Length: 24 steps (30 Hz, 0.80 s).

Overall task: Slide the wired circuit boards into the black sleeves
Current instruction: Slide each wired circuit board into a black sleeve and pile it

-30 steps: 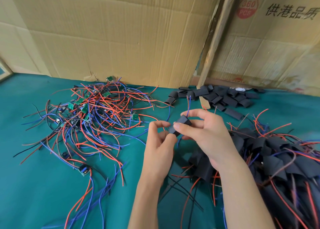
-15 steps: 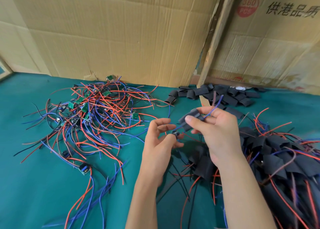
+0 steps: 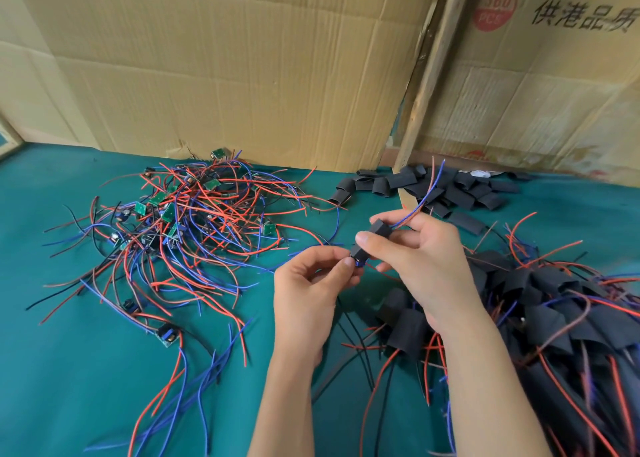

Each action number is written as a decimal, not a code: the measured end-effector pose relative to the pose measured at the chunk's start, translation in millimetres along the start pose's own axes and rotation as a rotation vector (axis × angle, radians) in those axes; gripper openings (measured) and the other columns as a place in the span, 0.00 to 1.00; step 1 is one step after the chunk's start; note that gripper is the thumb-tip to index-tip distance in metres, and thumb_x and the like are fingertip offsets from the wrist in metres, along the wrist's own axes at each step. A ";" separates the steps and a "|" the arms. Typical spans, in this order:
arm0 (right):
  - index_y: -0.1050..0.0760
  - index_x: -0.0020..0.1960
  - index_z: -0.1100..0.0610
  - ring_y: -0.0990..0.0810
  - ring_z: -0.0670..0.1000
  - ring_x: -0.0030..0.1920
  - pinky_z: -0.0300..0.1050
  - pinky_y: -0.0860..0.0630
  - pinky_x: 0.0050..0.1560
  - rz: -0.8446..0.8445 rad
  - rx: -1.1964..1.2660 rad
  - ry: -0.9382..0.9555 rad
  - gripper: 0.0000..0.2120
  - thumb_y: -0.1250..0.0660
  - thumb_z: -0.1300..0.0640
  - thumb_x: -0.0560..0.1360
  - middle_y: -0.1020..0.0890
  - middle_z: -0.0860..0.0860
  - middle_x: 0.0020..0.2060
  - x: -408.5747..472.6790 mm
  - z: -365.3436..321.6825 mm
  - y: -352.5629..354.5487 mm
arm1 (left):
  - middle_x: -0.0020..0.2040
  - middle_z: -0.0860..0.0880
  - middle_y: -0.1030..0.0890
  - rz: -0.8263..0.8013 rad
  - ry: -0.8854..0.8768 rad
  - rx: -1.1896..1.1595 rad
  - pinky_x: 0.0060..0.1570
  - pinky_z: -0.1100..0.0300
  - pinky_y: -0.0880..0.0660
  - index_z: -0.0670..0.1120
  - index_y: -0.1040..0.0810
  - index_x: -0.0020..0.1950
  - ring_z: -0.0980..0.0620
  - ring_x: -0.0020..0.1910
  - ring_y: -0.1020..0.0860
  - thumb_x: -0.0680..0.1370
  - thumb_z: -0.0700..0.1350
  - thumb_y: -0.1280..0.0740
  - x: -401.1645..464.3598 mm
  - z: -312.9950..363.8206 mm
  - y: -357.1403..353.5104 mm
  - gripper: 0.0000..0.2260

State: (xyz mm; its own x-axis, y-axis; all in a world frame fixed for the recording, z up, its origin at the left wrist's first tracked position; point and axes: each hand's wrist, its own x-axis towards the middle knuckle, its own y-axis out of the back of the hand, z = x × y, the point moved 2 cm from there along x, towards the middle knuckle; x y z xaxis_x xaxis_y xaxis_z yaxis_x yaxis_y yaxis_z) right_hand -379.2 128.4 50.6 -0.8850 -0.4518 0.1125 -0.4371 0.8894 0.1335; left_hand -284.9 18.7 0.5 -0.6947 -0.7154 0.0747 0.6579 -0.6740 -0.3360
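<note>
Between both hands, above the green table, is one black sleeve point(image 3: 375, 229). My right hand point(image 3: 412, 252) pinches it with thumb and fingers. Blue and red wires stick out of its far end, up and to the right. My left hand point(image 3: 311, 283) pinches the circuit board's blue end point(image 3: 358, 262) at the sleeve's near opening; most of the board is hidden inside. A tangle of bare wired circuit boards point(image 3: 180, 221) lies to the left. Empty black sleeves point(image 3: 446, 188) lie at the back.
A heap of sleeved boards with wires point(image 3: 554, 311) fills the right side, under my right forearm. Cardboard sheets point(image 3: 225, 65) and a wooden post point(image 3: 429, 75) stand along the back edge of the green table point(image 3: 69, 370). One loose board point(image 3: 166, 333) lies apart at the front left.
The sleeve has slid further over the board, and the wires now poke out of its far end. Both hands moved slightly to the right and closer together.
</note>
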 end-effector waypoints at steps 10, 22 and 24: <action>0.18 0.53 0.56 0.13 0.54 0.39 0.49 0.15 0.41 -0.068 0.105 -0.075 0.09 0.24 0.60 0.74 0.13 0.55 0.36 -2.0 -1.8 -8.6 | 0.38 0.48 0.20 0.071 -0.069 -0.021 0.41 0.58 0.19 0.39 0.22 0.43 0.46 0.34 0.16 0.74 0.31 0.26 -1.2 1.4 0.7 0.07; 0.18 0.53 0.60 0.14 0.53 0.39 0.46 0.16 0.40 -0.106 0.281 -0.157 0.07 0.27 0.66 0.76 0.14 0.54 0.37 -4.4 -2.6 -17.6 | 0.37 0.50 0.19 0.087 -0.182 0.129 0.41 0.64 0.26 0.42 0.22 0.43 0.55 0.36 0.22 0.72 0.30 0.26 1.9 2.5 1.4 0.10; 0.19 0.54 0.61 0.14 0.53 0.38 0.43 0.18 0.38 -0.106 0.314 -0.173 0.07 0.28 0.66 0.76 0.14 0.54 0.37 -4.6 -2.0 -17.9 | 0.38 0.48 0.19 0.050 -0.157 0.108 0.41 0.62 0.26 0.42 0.22 0.45 0.54 0.36 0.24 0.72 0.31 0.25 0.9 2.7 -1.3 0.09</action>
State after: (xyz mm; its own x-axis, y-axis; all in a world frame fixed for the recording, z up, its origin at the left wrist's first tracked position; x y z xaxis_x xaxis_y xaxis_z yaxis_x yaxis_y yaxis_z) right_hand -367.0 114.3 49.6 -0.8346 -0.5479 -0.0575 -0.5317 0.8284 -0.1764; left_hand -285.6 18.4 3.6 -0.6122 -0.7625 0.2094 0.7235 -0.6470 -0.2408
